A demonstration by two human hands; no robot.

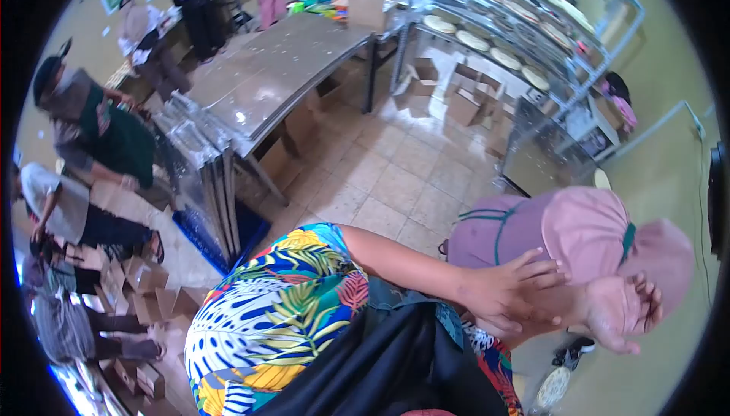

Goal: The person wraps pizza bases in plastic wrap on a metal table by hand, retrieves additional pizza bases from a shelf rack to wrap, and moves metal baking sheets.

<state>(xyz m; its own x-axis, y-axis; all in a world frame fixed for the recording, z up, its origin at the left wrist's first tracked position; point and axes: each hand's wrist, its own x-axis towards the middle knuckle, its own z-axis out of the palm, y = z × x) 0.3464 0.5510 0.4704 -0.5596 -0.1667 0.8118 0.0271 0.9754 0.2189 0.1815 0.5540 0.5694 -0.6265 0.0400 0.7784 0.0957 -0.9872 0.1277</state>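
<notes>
My left hand [521, 288] lies across my right forearm near the wrist, its fingers spread and nothing held in it. Beyond it, my right hand [623, 311] is turned palm up. Its fingers bend loosely, the thumb stands apart, and the palm is bare. A bright leaf-patterned sleeve [281, 302] covers my left upper arm, and a black cloth [365, 363] hangs over my chest. Right behind my hands, a person in a pink head covering and dress [585, 230] overlaps them in view.
A long metal table [281, 66] stands ahead, with trays [201, 157] stacked upright at its near end. A metal rack [525, 17] holds flat round breads. Cardboard boxes [144, 275] lie at left among several people. A round bread-like disc [553, 387] shows low at right.
</notes>
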